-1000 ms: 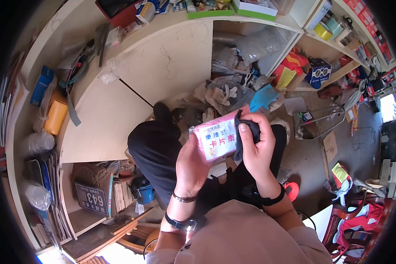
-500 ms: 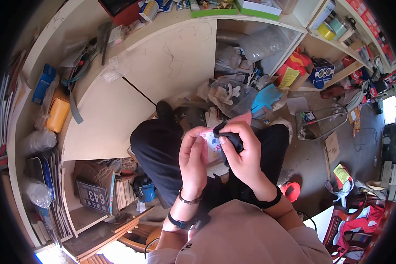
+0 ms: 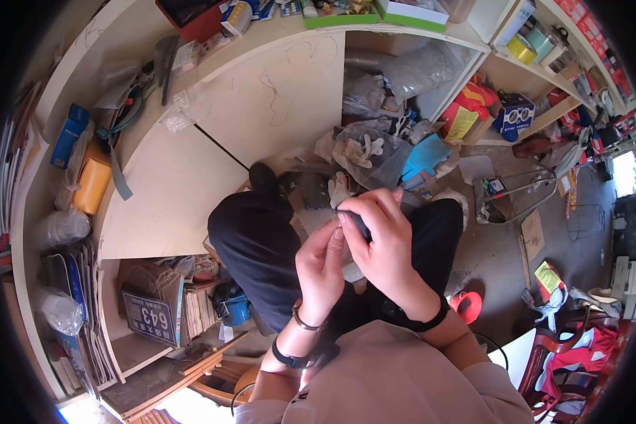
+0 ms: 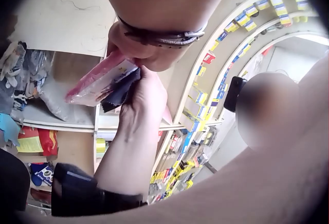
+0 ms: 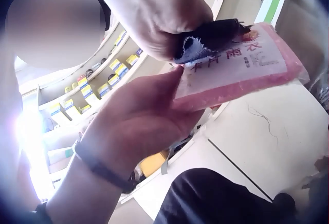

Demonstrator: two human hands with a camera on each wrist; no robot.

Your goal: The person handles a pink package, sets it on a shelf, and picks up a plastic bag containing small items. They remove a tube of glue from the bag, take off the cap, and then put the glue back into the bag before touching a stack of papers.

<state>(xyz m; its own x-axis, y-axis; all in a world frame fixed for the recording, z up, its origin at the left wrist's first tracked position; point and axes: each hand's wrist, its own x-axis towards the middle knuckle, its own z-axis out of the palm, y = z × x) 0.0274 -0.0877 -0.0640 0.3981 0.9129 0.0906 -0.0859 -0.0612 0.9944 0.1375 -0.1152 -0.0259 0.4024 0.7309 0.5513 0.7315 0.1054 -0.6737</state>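
Pink and glossy, a flat packet (image 5: pixel 239 75) slanted across the right half of the right wrist view, its clear wrapping creased and shiny along the lower edge. Its upward face was white, printed with large reddish characters, a small orange-red motif near the top and a grey patch of print (too faint for me to read) towards the far end. From the head view nearly all of it was hidden behind the hands, near the middle of the frame, above a pair of dark trousers (image 3: pixel 251 230).

Dark cloth (image 5: pixel 218 35) lay bunched against the printed face, covering part of the lettering; one edge of it was frayed and pale blue. The right hand (image 3: pixel 385 244) pinched this cloth between thumb and forefinger, the other fingers bent close beside them; I couldn't tell where every fingertip ended. The left hand (image 3: pixel 321 272) gripped the packet by its near edge, thumb above and fingers below, close to the cloth. Seen from the head, the two hands almost met at the fingertips.

Around the person, a white glove (image 3: pixel 340 189) showed just above the hands, and a bright blue piece (image 3: pixel 425 157) lay upper right of them, beside crumpled plastic bags (image 3: pixel 374 152). A red round object (image 3: pixel 466 308) sat on the floor at lower right, and a dark plate marked 643 (image 3: pixel 148 316) leaned in a shelf at lower left.
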